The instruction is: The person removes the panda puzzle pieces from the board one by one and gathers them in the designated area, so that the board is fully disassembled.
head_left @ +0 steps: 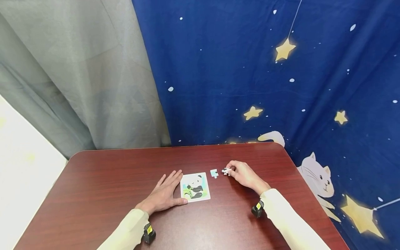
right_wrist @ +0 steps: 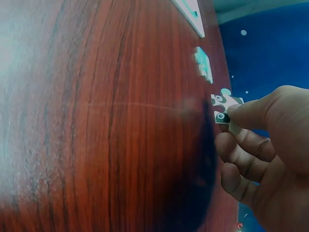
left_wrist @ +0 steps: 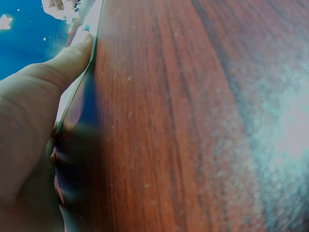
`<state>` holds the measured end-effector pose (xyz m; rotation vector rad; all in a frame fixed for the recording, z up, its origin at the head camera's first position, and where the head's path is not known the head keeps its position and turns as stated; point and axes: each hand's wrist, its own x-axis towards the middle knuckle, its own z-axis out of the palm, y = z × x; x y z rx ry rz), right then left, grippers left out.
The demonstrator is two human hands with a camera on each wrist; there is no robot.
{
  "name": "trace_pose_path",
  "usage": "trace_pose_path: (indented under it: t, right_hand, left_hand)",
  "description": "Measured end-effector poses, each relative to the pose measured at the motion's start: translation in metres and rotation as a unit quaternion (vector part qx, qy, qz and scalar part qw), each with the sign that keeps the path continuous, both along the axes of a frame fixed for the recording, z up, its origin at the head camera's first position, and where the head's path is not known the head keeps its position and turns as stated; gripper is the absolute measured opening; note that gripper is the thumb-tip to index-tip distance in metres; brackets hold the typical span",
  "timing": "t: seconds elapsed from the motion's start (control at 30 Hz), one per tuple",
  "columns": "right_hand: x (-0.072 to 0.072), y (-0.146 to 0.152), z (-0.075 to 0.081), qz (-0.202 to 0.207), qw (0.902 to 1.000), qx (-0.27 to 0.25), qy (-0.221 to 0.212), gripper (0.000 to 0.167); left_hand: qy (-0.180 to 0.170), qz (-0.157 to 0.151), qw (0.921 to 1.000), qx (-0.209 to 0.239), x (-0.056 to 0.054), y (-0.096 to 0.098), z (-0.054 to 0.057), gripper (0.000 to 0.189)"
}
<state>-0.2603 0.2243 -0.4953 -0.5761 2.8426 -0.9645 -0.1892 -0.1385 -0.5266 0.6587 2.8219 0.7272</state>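
A square panda puzzle board [head_left: 204, 185] lies on the table. My left hand [head_left: 164, 194] rests beside it with fingers spread, the thumb touching the board's lower left corner and the fingertips near its upper left corner. To the right of the board, a light-blue and white puzzle piece [head_left: 214, 173] lies by itself. My right hand [head_left: 245, 175] pinches a second puzzle piece [right_wrist: 227, 104] between thumb and fingers. That piece shows panda eyes in black and white. In the left wrist view, the left thumb [left_wrist: 72, 58] presses on the board's edge.
The dark red wooden table [head_left: 109, 180] spreads around both hands. Behind it hang a grey curtain [head_left: 118, 86] and a blue curtain [head_left: 218, 69] with stars and a cat. A small black wrist camera [head_left: 257, 209] sits on the right wrist, another [head_left: 149, 233] on the left.
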Motion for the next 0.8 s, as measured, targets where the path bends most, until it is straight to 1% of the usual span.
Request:
trace_pose_path:
  t: [0.1,0.27,0.33,0.47,0.6,0.8]
  right_hand:
    - [-0.003,0.000,-0.005,0.002,0.9999,0.014,0.006,0.006]
    - [-0.007,-0.002,-0.012,0.003,0.9990,0.038,0.022,0.006]
    - [-0.009,-0.003,-0.013,0.004,0.9983,0.048,0.032,0.006]
    - [-0.011,-0.006,-0.011,0.006,0.9969,0.062,0.049,0.006]
    - [-0.013,-0.009,-0.011,0.004,0.9960,0.070,0.055,0.006]
    - [-0.013,-0.014,-0.013,-0.013,0.9968,0.064,0.047,0.010]
  left_hand:
    - [0.005,0.000,0.9998,0.019,0.000,0.000,-0.003,0.111]
    - [-0.003,0.004,0.9998,0.017,0.000,0.000,-0.006,0.111]
    - [-0.005,0.005,0.9999,0.014,-0.001,-0.001,-0.009,0.113]
    - [0.010,0.006,0.9994,0.033,-0.003,-0.004,-0.017,0.116]
    - [0.014,0.003,0.9992,0.036,-0.004,-0.004,-0.017,0.116]
    - [0.017,-0.001,0.9990,0.042,-0.003,-0.004,-0.014,0.114]
